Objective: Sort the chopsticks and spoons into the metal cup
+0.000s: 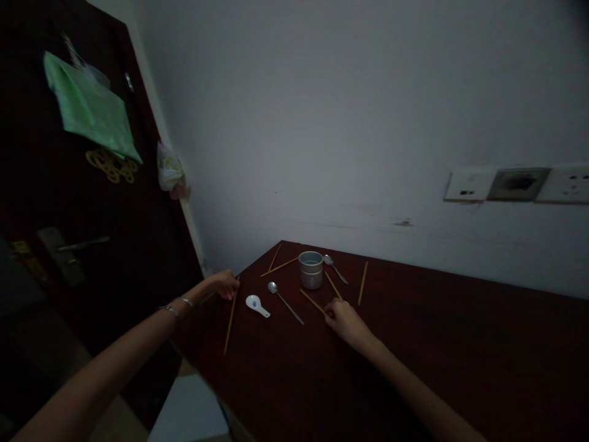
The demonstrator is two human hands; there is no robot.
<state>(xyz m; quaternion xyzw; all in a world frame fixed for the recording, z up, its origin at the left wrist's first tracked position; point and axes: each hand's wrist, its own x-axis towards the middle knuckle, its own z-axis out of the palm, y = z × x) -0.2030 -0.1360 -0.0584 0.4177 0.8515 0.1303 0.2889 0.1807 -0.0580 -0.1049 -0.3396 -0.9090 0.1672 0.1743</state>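
Observation:
My left hand [224, 284] is at the table's left edge, its fingers closed at the far end of a wooden chopstick [231, 320] that slants down across the tabletop. My right hand [344, 317] is right of the middle, fingers pinched on the near end of another chopstick [311, 300]. A further chopstick [332, 284] runs up from just behind that hand. Beyond it stands a grey metal cup with holes in its lower side [311, 271]. Between my hands lie a white soup spoon [256, 305] and a long-handled metal spoon [288, 306].
A second metal spoon [335, 269] lies right of the cup. More chopsticks rest at the back left [280, 267] and at the right [363, 283]. The dark red table [437, 344] meets a wall with sockets [467, 186]. A dark door [27, 153] is at the left.

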